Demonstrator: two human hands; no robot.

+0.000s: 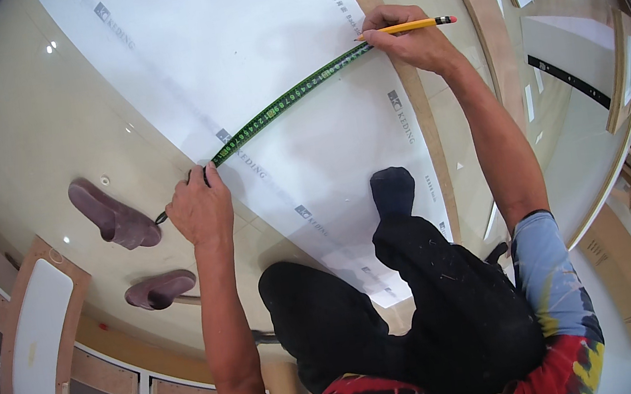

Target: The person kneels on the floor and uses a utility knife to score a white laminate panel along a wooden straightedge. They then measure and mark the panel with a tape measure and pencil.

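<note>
A green tape measure (288, 106) is stretched across a long white sheet (259, 27) with printed marks, which lies on the floor. My left hand (200, 205) is closed round the tape measure's dark case at the sheet's left edge; most of the case is hidden under the fingers. At the sheet's right edge, my right hand (408, 40) pinches a yellow pencil (412, 25), its tip by the end of the tape and its red eraser pointing right. The fingers rest beside the tape there.
My foot in a dark sock (393, 190) stands on the sheet. Brown slippers (114, 213) lie on the tiled floor at the left. Wooden strips (481, 28) run along the right. A panelled frame (38, 349) and an open cabinet carcass (141, 391) are at lower left, a cardboard piece (621, 275) at lower right.
</note>
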